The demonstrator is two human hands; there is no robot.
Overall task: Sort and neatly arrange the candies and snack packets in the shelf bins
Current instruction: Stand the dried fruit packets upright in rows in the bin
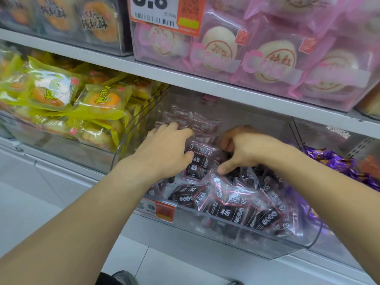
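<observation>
While both arms reach into it, a clear plastic bin [226, 239] on the lower shelf holds a loose heap of small dark plum-candy packets [228, 210], black with white Chinese lettering and pink-edged clear wrap. Most lie jumbled at the front and right; a few stand in a neater row against the back wall [197, 124].

The left hand [164, 149] lies spread over the packets at the back left, fingers fairly straight, pressing or steadying the stacked ones and gripping nothing that can be seen. The right hand [244, 149] is curled downward into the pile, thumb out to the left; its fingertips are hidden among the wrappers, so it may be pinching a packet, but that cannot be confirmed.

Judging by their look, the packets are light, soft and crinkly, with glossy film that will slide easily. Each is probably best pinched by a sealed edge or across its flat faces, gently, and several can be squared together between flat palms.

Left of this bin sit yellow-green pastry packs [61, 95]; to the right, purple foil candies [337, 163]. Above, on the next shelf, are pink-wrapped round cakes [273, 58], an orange price label [164, 15] and darker pastry packs [96, 23]. A small orange price tag [158, 208] is fixed to the bin's front.
</observation>
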